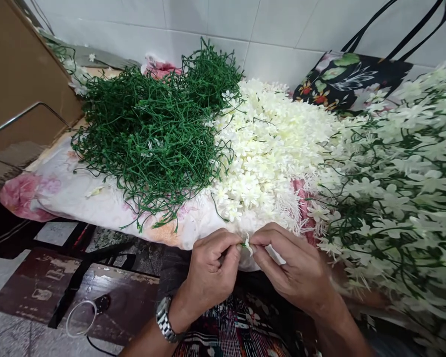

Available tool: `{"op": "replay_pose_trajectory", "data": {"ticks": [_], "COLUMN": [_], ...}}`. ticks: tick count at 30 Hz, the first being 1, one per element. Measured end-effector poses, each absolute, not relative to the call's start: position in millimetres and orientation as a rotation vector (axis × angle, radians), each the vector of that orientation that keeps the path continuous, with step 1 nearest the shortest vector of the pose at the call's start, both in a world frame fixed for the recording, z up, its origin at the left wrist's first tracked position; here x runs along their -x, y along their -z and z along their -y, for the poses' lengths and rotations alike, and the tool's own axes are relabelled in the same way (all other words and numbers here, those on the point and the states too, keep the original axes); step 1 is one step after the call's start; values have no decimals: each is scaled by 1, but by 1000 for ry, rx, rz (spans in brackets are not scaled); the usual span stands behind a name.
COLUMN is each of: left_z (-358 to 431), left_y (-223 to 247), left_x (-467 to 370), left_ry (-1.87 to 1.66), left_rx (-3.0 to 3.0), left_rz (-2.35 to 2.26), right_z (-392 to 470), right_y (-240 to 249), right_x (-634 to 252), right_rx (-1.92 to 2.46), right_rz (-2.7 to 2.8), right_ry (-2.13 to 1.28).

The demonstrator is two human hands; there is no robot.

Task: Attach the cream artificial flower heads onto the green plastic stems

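Close together over the front edge of the cloth, my two hands meet at a small white artificial flower (247,245). My left hand (214,260) pinches a green plastic stem whose tip shows at the flower; most of that stem is hidden by the fingers. The thumb and forefinger of my right hand (290,263) are closed on the white petals. Behind my left hand lies a tangled heap of green plastic stems (152,129). A pile of loose white blossoms (267,144) lies beyond my right hand.
White flowers on green stems (397,198) are massed at the right. A black floral bag (342,82) leans on the tiled wall (223,20). A cardboard box (22,64) stands at left. Below it are a worn brown board (115,292) and a ring-shaped object (81,319).
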State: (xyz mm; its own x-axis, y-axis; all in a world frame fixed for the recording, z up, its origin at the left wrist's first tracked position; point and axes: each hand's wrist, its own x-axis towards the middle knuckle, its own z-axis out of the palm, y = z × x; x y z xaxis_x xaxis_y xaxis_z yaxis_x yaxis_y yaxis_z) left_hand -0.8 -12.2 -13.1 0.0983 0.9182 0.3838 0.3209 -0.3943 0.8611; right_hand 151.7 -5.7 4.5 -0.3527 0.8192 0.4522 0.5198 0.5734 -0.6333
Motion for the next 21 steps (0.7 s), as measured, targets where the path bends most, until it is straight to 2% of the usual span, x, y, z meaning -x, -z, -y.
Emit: {"op": "replay_pose_trajectory", "data": {"ticks": [21], "left_z": [10], "left_y": [16], "left_x": [-2], "left_ry": [-1252], "left_rx": [-1820], "left_rz": [-1330], "right_z": [0], "right_y": [7], "right_x": [-141], "right_rx": [1069], "right_rz": [1996], "right_ry": [-434]}}
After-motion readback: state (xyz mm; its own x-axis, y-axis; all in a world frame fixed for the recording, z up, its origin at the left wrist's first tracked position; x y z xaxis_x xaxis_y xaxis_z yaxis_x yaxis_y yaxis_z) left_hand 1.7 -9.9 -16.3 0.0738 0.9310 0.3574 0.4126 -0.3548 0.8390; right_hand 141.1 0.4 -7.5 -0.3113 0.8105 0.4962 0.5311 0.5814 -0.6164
